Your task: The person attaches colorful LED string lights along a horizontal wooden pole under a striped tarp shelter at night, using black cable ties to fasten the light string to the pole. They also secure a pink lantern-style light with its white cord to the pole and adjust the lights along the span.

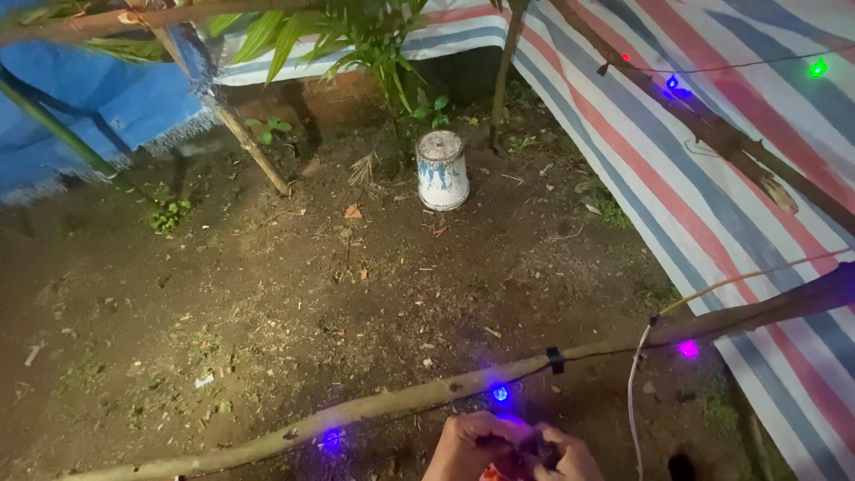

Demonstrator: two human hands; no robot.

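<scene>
Both my hands are at the bottom edge, close together. My left hand (pixel 468 445) and my right hand (pixel 570 459) pinch a small dark object (pixel 537 445) between them; I cannot tell what it is. Just above them a long bare wooden pole (pixel 401 403) runs across the ground. A thin dark wire with small lit bulbs lies along the pole. A blue bulb (pixel 500 393) glows right above my hands, another blue one (pixel 331 437) to the left, and a purple one (pixel 688 348) to the right. A black tie (pixel 555 360) binds the wire to the pole.
An upturned white bucket (pixel 442 170) stands on the dirt at the back. A striped tarp (pixel 712 196) slopes on the right, crossed by a second pole (pixel 712 129) with blue and green bulbs. A blue tarp (pixel 98 107) hangs at the left with thin sticks and green plants.
</scene>
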